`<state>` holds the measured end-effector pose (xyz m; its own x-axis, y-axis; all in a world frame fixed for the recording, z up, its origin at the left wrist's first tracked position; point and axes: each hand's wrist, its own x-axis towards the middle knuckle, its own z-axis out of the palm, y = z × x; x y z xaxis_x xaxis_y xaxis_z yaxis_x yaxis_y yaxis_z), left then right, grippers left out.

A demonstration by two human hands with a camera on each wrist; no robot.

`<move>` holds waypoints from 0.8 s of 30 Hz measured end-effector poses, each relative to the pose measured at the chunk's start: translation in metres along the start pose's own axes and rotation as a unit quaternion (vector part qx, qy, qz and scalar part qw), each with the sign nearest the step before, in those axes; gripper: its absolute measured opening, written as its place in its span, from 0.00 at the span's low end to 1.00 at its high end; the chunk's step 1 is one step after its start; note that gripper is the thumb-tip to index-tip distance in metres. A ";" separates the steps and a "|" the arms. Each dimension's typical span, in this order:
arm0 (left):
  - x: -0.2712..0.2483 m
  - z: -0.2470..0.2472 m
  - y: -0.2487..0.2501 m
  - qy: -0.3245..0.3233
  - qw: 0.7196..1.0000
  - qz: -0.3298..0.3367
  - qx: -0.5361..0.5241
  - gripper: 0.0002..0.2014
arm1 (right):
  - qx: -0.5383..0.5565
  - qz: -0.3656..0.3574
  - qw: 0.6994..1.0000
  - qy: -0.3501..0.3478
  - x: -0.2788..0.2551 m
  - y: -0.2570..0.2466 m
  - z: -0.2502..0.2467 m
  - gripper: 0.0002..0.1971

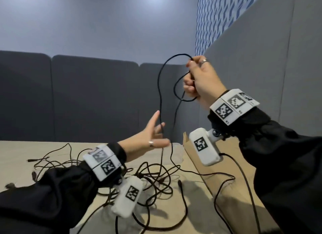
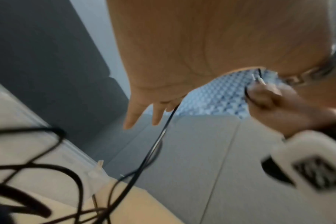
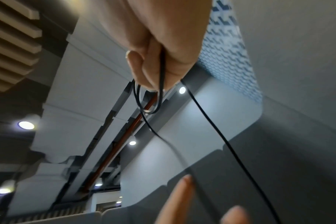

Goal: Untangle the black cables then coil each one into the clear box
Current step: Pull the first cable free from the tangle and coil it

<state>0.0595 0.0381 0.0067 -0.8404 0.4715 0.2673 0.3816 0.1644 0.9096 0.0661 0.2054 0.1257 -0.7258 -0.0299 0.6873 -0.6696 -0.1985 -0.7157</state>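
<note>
Head view: right hand (image 1: 200, 82), raised, fingers curled round loops of a thin black cable (image 1: 159, 87). Left hand (image 1: 153, 134) spread wide, fingers straight, the hanging strand against them. Tangled black cables (image 1: 153, 178) lie on the pale wooden table (image 1: 15, 148).

Left wrist view: left hand (image 2: 182, 60) open, strand (image 2: 163, 130) passing its fingertips.

Right wrist view: right hand (image 3: 159, 45) clenched on looped cable (image 3: 159, 91).

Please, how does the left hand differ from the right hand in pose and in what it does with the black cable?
The right hand is raised high with fingers curled, and its grip holds loops of the cable. The left hand is lower, with fingers straight and spread. It grips nothing; the hanging cable only passes by its fingers. The right hand shows its back to the head camera, the left hand its thumb side. Both wear a ring, a white wrist band with markers and a black sleeve.
</note>
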 end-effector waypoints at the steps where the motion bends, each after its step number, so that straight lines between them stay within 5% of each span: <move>1: 0.008 0.012 0.001 -0.013 0.999 -0.002 0.040 0.63 | 0.022 0.019 0.999 -0.029 -0.003 -0.001 0.006 0.11; 4: 0.027 0.027 0.000 0.032 0.994 -0.036 0.095 0.51 | 0.053 0.045 0.995 -0.079 -0.010 -0.006 0.009 0.10; 7: 0.033 0.019 0.004 0.083 0.993 -0.077 -0.028 0.16 | 0.016 0.037 0.999 -0.018 -0.012 -0.004 -0.006 0.09; 9: 0.034 0.010 0.014 0.149 0.980 -0.062 -0.119 0.07 | -0.062 0.043 0.996 0.039 -0.015 0.005 -0.024 0.09; 12: 0.034 -0.009 0.041 0.215 0.944 -0.040 -0.245 0.08 | -0.194 0.130 0.972 0.027 -0.026 0.031 -0.049 0.10; 16: 0.032 -0.026 0.078 0.220 0.926 0.046 -0.305 0.06 | -0.344 0.221 0.898 -0.163 -0.051 0.072 -0.051 0.02; 21: 0.033 -0.018 0.095 0.216 0.910 0.084 -0.344 0.08 | -0.233 0.261 0.875 -0.335 -0.078 0.103 -0.015 0.29; 24: 0.033 -0.019 0.099 0.217 0.901 0.102 -0.363 0.10 | -0.264 0.255 0.867 -0.337 -0.079 0.104 0.001 0.14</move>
<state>0.0621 0.0535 0.1115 -0.9123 0.0188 0.4090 0.3260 -0.5708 0.7536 0.0543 0.1865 -0.0029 -0.8110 -0.5826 0.0534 -0.3962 0.4798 -0.7828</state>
